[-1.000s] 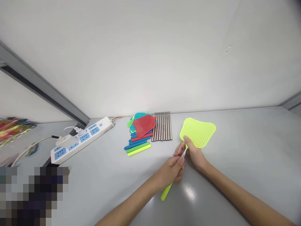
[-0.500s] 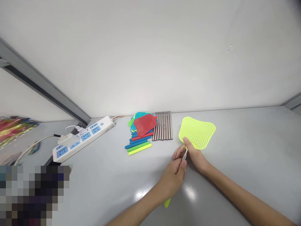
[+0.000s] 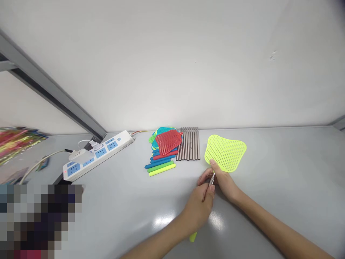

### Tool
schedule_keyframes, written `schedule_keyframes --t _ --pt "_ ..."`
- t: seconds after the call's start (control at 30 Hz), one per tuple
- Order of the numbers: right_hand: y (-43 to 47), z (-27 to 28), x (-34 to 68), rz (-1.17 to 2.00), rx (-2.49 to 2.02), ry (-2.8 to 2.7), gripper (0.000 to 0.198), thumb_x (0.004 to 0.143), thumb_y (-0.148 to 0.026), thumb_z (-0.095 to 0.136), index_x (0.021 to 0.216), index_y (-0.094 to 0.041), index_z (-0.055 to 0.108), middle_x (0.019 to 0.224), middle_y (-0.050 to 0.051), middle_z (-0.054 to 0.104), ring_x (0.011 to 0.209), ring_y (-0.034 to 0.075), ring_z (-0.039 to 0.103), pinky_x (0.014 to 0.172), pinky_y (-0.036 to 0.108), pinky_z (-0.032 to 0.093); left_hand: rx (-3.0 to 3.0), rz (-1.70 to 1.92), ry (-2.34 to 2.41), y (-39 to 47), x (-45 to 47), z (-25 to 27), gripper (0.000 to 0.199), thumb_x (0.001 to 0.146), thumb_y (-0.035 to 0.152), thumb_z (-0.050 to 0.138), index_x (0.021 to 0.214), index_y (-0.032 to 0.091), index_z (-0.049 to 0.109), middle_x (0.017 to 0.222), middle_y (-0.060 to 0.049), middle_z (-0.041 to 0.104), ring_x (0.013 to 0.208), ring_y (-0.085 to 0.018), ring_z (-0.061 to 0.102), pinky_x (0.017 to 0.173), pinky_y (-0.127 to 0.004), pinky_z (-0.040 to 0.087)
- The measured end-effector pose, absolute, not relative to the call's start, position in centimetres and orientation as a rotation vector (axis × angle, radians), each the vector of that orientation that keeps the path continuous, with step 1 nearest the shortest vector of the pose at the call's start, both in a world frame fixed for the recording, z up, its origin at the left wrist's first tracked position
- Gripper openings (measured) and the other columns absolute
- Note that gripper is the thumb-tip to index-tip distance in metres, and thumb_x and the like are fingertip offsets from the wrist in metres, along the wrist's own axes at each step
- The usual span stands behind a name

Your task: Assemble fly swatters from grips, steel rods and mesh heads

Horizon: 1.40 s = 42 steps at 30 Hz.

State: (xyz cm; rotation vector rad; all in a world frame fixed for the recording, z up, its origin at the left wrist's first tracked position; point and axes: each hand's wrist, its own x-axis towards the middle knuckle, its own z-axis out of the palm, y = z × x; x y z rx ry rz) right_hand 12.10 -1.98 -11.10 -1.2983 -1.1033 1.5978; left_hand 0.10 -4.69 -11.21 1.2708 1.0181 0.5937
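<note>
My left hand (image 3: 199, 203) is wrapped round the metal rod (image 3: 212, 178) of a fly swatter. The swatter's yellow-green handle (image 3: 193, 236) sticks out below that hand. My right hand (image 3: 222, 178) pinches the base of the yellow-green mesh swatter head (image 3: 226, 153), its thumb on top. Head and rod meet between the two hands, and the joint is mostly hidden by fingers. To the left, a red mesh head (image 3: 169, 142) tops a pile of blue and green heads. Several metal tubes (image 3: 188, 144) lie side by side next to it. Coloured handles (image 3: 162, 169) lie in front of the pile.
A white power strip (image 3: 98, 155) with plugs and cables lies at the left. Farther left are shiny plastic packages (image 3: 18, 144). A pale wall (image 3: 188, 64) rises behind the grey table (image 3: 291, 172). The lower left corner is pixelated.
The view has shifted slightly, moving the table items a little to the right in the picture. Both hands keep their hold on the swatter, the rod moving barely.
</note>
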Motion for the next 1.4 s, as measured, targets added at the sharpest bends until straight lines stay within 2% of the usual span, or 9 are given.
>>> schedule_keyframes --t 0.17,0.33,0.4,0.67,1.0,1.13,1.27,1.4 --pt "-1.86 -10.8 11.99 1.653 -1.242 -1.094 0.06 0.08 -0.057 0.025 0.066 -0.014 0.065 0.059 0.005 0.061 0.059 0.016 0.057 0.063 0.028 0.043 1.171 0.569 0.968 -4.7 0.08 -11.52 0.037 0.081 0.049 0.035 0.059 0.019 0.035 0.045 0.005 0.031 0.041 -0.008 0.026 0.041 -0.023 0.021" --pt "-2.04 -10.75 11.79 1.627 -1.261 -1.215 0.045 0.081 -0.05 0.034 0.079 -0.016 0.064 0.068 0.004 0.063 0.043 0.011 0.051 0.043 0.024 0.041 1.055 0.588 0.926 -4.45 0.04 -11.14 0.039 0.078 0.054 0.036 0.063 0.018 0.035 0.044 0.008 0.029 0.034 -0.004 0.025 0.034 -0.019 0.021" --pt "-2.04 -10.67 11.73 1.628 -1.278 -1.227 0.045 0.081 -0.049 0.034 0.079 -0.016 0.064 0.068 0.004 0.063 0.039 0.01 0.049 0.039 0.023 0.038 1.046 0.597 0.915 -4.41 0.05 -10.84 0.039 0.078 0.054 0.037 0.063 0.018 0.035 0.044 0.009 0.028 0.033 -0.004 0.024 0.033 -0.018 0.02" --pt "-1.95 -10.71 11.92 1.641 -1.258 -1.227 0.041 0.08 -0.047 0.037 0.08 -0.017 0.064 0.07 0.003 0.063 0.035 0.007 0.045 0.038 0.022 0.037 1.054 0.559 0.941 -4.42 -0.07 -10.72 0.037 0.079 0.052 0.034 0.066 0.018 0.038 0.041 0.008 0.032 0.029 -0.004 0.027 0.029 -0.017 0.022" --pt "-1.91 -11.14 12.11 1.647 -1.224 -1.138 0.039 0.079 -0.047 0.041 0.08 -0.016 0.064 0.067 0.002 0.06 0.036 0.007 0.045 0.035 0.021 0.035 1.071 0.55 0.93 -4.42 -0.1 -10.63 0.036 0.081 0.05 0.033 0.067 0.018 0.041 0.041 0.008 0.034 0.03 -0.005 0.028 0.03 -0.018 0.022" --pt "-1.79 -11.4 12.21 1.676 -1.151 -0.923 0.045 0.077 -0.053 0.039 0.08 -0.015 0.064 0.065 0.003 0.056 0.042 0.011 0.048 0.029 0.021 0.034 1.06 0.54 0.898 -4.28 -0.2 -10.7 0.036 0.081 0.049 0.033 0.069 0.017 0.042 0.042 0.008 0.034 0.031 -0.005 0.029 0.032 -0.017 0.023" --pt "-1.75 -11.19 12.23 1.716 -1.099 -0.767 0.052 0.077 -0.058 0.033 0.081 -0.016 0.064 0.063 0.002 0.052 0.04 0.011 0.045 0.026 0.022 0.032 1.053 0.539 0.857 -4.13 -0.39 -11.03 0.036 0.081 0.049 0.033 0.071 0.016 0.044 0.044 0.007 0.036 0.032 -0.004 0.031 0.033 -0.017 0.024" --pt "-1.72 -11.28 12.16 1.574 -1.138 -0.706 0.053 0.077 -0.058 0.032 0.077 -0.016 0.064 0.063 0.003 0.052 0.047 0.012 0.048 0.032 0.022 0.034 1.026 0.519 0.828 -4.0 -0.52 -11.4 0.037 0.081 0.049 0.034 0.073 0.015 0.047 0.046 0.007 0.037 0.033 -0.005 0.034 0.034 -0.017 0.025"
